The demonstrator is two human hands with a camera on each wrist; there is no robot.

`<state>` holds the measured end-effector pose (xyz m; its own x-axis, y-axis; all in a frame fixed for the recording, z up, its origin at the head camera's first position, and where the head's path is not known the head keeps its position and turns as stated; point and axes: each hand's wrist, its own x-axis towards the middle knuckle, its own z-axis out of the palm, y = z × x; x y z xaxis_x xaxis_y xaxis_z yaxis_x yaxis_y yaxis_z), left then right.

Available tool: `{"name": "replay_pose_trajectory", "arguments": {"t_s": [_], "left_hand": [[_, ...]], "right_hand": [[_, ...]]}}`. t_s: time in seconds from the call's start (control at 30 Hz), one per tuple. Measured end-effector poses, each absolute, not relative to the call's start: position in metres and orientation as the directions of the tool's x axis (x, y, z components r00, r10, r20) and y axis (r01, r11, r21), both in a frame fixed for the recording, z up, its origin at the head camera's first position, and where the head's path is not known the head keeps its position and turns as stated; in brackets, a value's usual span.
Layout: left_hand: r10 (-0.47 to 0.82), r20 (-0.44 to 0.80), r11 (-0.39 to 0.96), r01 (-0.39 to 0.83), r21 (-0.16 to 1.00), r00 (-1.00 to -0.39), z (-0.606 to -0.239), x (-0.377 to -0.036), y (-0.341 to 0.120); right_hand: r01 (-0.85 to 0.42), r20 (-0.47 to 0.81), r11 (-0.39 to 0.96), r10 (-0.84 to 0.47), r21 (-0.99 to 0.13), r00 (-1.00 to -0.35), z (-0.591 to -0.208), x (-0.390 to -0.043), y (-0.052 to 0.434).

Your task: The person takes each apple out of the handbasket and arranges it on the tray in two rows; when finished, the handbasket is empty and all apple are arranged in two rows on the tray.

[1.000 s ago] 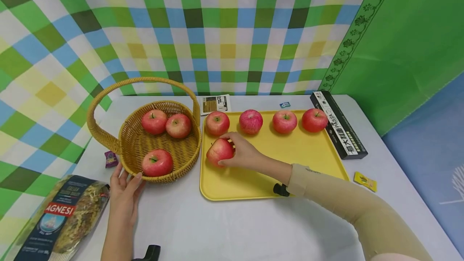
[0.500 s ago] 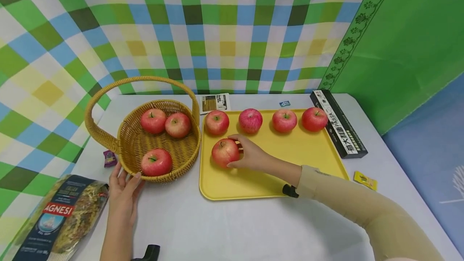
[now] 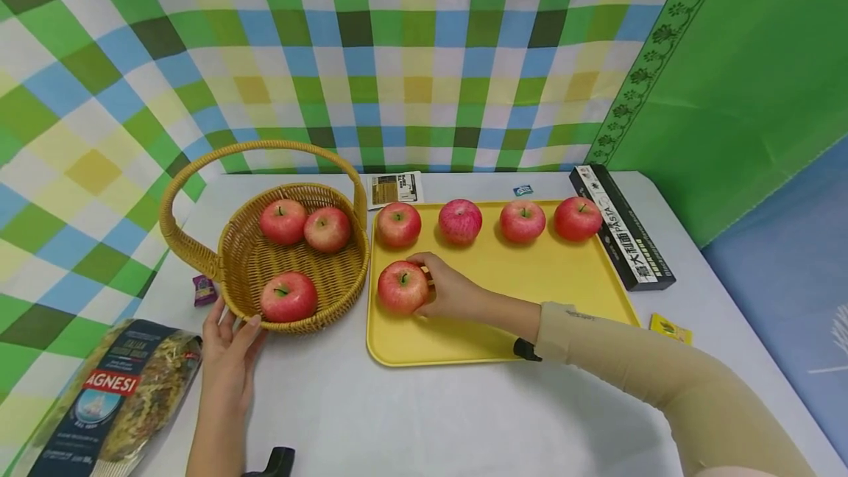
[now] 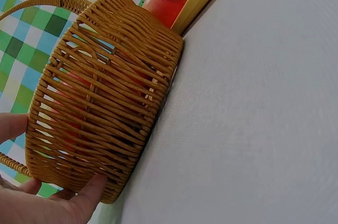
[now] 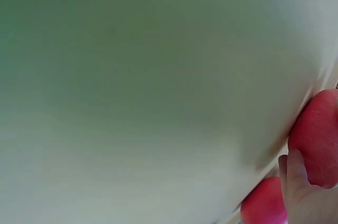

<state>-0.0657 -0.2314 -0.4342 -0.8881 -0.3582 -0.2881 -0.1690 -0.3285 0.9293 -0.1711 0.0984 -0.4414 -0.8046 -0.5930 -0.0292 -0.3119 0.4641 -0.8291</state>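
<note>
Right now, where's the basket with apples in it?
In the head view, the wicker basket stands on the left side of the white table, just left of the yellow tray; the left hand touches its near edge.

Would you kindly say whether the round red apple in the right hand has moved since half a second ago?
Yes; the apple has shifted left, judged against the yellow rectangular tray.

Big checked cloth (image 3: 417,57) hanging right behind the tabletop (image 3: 397,418), all green, blue, white and yellow, bending round on the left. Off to the right there's a green panel (image 3: 748,87) with a dark leafy border (image 3: 637,79), then pale blue fabric (image 3: 782,256) below. Tabletop's plain white, light's pretty soft, just faint shadows.
</note>
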Motion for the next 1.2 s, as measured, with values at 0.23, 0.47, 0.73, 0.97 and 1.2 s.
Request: {"name": "replay_pose_trajectory", "arguments": {"t_s": [0.23, 0.47, 0.73, 0.97, 1.2], "left_hand": [[-0.357, -0.272, -0.332, -0.151, 0.931, -0.894, -0.435, -0.066, -0.232], [-0.354, -0.257, -0.339, -0.133, 0.931, -0.899, -0.435, -0.066, -0.233], [-0.361, -0.269, -0.331, -0.147, 0.932, -0.893, -0.433, -0.067, -0.233], [-0.357, -0.290, -0.335, -0.168, 0.927, -0.888, -0.433, -0.066, -0.231], [-0.355, -0.299, -0.312, -0.189, 0.931, -0.886, -0.436, -0.064, -0.232]], "right_hand": [[-0.346, -0.030, 0.504, -0.597, -0.792, -0.801, -0.428, -0.168, 0.101], [-0.382, 0.032, 0.503, -0.573, -0.775, -0.819, -0.395, -0.173, 0.104], [-0.432, 0.106, 0.428, -0.603, -0.794, -0.791, -0.370, -0.163, 0.068], [-0.495, 0.103, 0.433, -0.665, -0.754, -0.740, -0.372, -0.152, 0.019], [-0.549, 0.096, 0.476, -0.690, -0.687, -0.718, -0.383, -0.155, -0.022]]}}
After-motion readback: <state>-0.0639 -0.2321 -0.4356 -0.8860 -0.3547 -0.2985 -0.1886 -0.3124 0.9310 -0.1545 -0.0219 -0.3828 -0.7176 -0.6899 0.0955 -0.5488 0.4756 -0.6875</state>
